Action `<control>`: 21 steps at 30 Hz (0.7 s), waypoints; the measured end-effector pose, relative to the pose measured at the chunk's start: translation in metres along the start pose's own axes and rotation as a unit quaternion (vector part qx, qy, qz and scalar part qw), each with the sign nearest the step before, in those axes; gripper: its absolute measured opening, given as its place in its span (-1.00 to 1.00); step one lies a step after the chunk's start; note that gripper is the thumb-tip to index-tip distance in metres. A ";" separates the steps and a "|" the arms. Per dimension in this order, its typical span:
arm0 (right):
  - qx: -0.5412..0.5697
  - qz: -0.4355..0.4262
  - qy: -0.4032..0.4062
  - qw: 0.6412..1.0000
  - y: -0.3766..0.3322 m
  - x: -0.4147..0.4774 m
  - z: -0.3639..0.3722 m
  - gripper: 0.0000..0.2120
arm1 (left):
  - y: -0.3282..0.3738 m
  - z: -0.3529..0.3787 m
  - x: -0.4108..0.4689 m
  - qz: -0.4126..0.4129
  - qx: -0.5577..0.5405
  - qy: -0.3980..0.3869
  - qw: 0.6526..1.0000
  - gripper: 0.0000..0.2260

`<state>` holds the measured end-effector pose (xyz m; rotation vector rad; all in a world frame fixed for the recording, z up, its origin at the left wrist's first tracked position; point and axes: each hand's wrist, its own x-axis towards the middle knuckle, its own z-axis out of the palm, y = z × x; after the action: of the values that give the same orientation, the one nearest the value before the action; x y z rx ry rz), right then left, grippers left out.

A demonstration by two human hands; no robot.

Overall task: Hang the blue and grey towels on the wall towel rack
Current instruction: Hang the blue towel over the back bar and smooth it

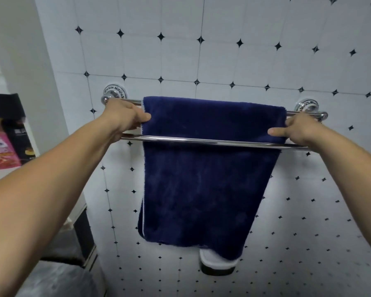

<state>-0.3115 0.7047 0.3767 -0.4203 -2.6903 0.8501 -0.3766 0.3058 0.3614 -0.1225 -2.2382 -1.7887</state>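
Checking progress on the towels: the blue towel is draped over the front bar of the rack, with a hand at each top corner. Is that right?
Not quite. In the head view the blue towel hangs over the rear bar; the front bar crosses in front of it. The left hand and right hand do hold its top corners.

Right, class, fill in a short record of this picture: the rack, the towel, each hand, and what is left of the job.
rack: two chrome bars fixed to the tiled wall
blue towel: draped over the rear bar, hanging behind the front bar
left hand: pinching the towel's left edge near the top
right hand: gripping the towel's right edge near the top
grey towel: not on the rack; none clearly in view
left to do: hang the grey towel
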 end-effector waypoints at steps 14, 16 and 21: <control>0.324 0.042 0.058 0.943 -0.009 0.004 0.008 -0.70 | 0.013 0.004 -0.001 -0.068 -0.064 -0.026 0.995 -0.69; 0.336 0.048 0.077 0.937 -0.013 0.007 0.008 -0.76 | 0.017 0.008 -0.002 -0.084 -0.066 -0.040 0.993 -0.80; 0.361 0.048 0.109 0.925 -0.020 0.012 0.008 -0.80 | 0.033 0.010 0.006 -0.091 -0.161 -0.081 0.979 -0.87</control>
<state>-0.3288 0.6895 0.3842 -0.4297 -1.9743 1.6158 -0.3760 0.3223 0.3919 -0.1368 -2.1017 -2.3097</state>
